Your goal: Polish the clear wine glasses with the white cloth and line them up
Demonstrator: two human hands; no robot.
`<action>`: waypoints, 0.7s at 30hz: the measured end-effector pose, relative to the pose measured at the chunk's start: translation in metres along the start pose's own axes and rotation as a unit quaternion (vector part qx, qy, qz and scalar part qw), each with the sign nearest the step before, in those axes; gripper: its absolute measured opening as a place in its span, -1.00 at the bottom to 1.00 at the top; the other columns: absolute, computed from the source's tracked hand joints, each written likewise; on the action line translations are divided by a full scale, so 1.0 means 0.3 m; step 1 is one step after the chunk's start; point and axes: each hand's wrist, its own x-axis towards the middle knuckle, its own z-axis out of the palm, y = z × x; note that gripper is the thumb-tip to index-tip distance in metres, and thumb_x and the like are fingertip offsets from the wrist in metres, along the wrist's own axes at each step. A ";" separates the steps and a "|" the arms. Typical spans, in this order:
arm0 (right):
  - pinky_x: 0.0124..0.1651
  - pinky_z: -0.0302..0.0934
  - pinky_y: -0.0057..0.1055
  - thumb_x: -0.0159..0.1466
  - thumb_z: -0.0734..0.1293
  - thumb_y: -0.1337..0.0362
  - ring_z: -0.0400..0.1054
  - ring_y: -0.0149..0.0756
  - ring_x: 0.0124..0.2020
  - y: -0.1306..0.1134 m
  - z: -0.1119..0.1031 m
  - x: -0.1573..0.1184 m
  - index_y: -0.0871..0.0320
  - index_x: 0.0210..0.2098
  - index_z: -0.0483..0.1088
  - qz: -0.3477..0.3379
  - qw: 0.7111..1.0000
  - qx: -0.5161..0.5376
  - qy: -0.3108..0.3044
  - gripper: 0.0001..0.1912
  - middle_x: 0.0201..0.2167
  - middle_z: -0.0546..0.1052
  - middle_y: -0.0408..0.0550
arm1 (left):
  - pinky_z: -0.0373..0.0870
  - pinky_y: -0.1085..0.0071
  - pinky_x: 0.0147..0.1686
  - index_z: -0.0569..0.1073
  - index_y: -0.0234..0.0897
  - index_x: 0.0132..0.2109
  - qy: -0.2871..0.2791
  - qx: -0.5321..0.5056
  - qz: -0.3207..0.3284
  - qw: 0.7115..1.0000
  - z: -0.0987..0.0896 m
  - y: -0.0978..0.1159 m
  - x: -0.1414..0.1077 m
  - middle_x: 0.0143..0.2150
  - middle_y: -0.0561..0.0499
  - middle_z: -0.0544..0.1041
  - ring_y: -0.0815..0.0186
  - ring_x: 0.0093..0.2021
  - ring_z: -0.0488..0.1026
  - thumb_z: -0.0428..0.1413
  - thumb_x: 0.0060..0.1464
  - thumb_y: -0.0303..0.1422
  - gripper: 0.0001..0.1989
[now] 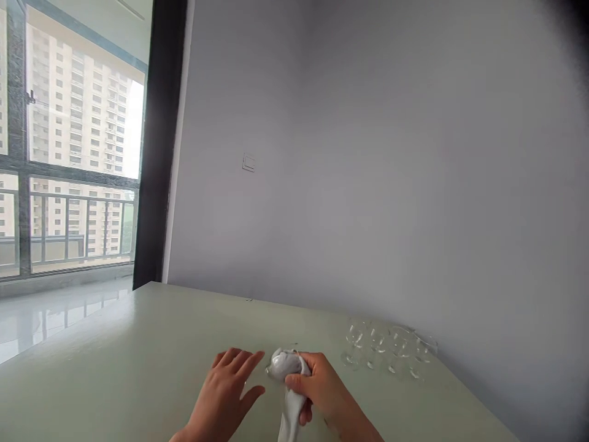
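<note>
A white cloth (294, 405) is bunched in my right hand (317, 383), with its lower end hanging toward the bottom edge of the view. The upper part of the cloth is at a small clear glass (278, 366), of which only the rounded left side shows; the rest is hidden by cloth and fingers. Just left of it, my left hand (230, 387) is held over the table with its fingers and thumb apart and nothing between them.
Several clear stemmed glasses (377, 341) stand in rows at the table's right back, near the grey wall. The pale green table (151, 344) has its far edge near that wall. A window is at the left.
</note>
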 end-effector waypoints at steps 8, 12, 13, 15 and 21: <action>-0.80 -0.10 -0.62 0.03 0.40 0.14 0.05 -0.62 -0.83 0.035 0.031 0.034 0.30 -0.41 0.39 -0.009 0.988 0.151 -0.002 -0.69 -0.73 0.31 -0.27 | 0.19 0.38 -0.32 0.44 -0.14 -0.25 0.109 0.159 0.117 0.974 -0.014 0.005 0.001 -0.50 0.14 0.50 0.36 -0.46 0.34 0.07 0.08 -0.38 -0.91; -0.82 -0.05 -0.66 0.10 0.32 0.25 0.08 -0.61 -0.83 0.005 -0.006 0.001 0.26 -0.39 0.41 -0.029 0.998 0.025 -0.051 -0.83 -0.72 0.29 -0.29 | 0.19 0.44 -0.43 0.45 -0.20 -0.34 -0.064 -0.115 -0.094 0.987 -0.014 0.001 0.011 -0.52 0.11 0.47 0.37 -0.48 0.31 0.08 0.02 -0.19 -0.82; -0.81 -0.01 -0.67 0.08 0.31 0.30 0.11 -0.59 -0.82 -0.005 -0.018 -0.012 0.25 -0.39 0.41 -0.028 0.997 -0.008 -0.072 -0.86 -0.71 0.30 -0.29 | 0.18 0.47 -0.48 0.44 -0.24 -0.36 -0.126 -0.220 -0.141 0.957 -0.014 0.001 0.013 -0.55 0.10 0.44 0.40 -0.52 0.28 0.09 -0.02 -0.11 -0.73; -0.77 0.07 -0.67 0.03 0.31 0.38 0.19 -0.57 -0.77 -0.022 -0.038 -0.033 0.24 -0.41 0.43 -0.025 0.992 -0.052 -0.110 -0.89 -0.67 0.33 -0.27 | 0.15 0.50 -0.56 0.40 -0.29 -0.39 -0.243 -0.385 -0.182 0.871 -0.016 0.000 0.015 -0.61 0.12 0.38 0.45 -0.60 0.22 0.10 -0.14 0.05 -0.56; -0.81 0.00 -0.65 0.05 0.32 0.29 0.17 -0.54 -0.82 0.007 -0.030 -0.002 0.25 -0.42 0.42 -0.011 0.999 -0.015 -0.040 -0.86 -0.75 0.31 -0.28 | 0.30 0.34 -0.30 0.44 -0.22 -0.24 -0.105 -0.186 -0.099 0.972 0.003 0.012 0.002 -0.35 0.00 0.53 0.29 -0.33 0.41 0.03 0.04 -0.14 -0.73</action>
